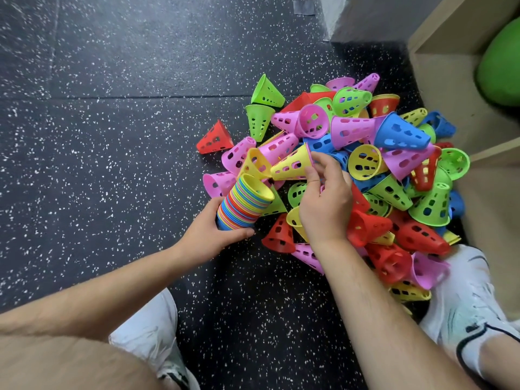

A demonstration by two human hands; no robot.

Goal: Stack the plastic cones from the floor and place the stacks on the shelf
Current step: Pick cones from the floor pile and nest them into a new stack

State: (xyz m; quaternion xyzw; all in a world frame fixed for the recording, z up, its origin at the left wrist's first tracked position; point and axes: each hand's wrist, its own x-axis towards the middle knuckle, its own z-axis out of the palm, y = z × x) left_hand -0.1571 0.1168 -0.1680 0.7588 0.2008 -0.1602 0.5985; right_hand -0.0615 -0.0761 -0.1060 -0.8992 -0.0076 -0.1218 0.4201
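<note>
My left grip wraps the stack; my right grip pinches a yellow cone at its one o'clock. Narrow end first, I should line it up with the open mouth.

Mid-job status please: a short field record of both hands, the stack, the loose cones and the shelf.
left hand: grips stack, tilted
right hand: pinches yellow cone at its wide rim, narrow end toward stack
pile: loose mixed-colour cones on floor, right of stack
shelf: far right, green ball inside, no stack visible on it
</note>
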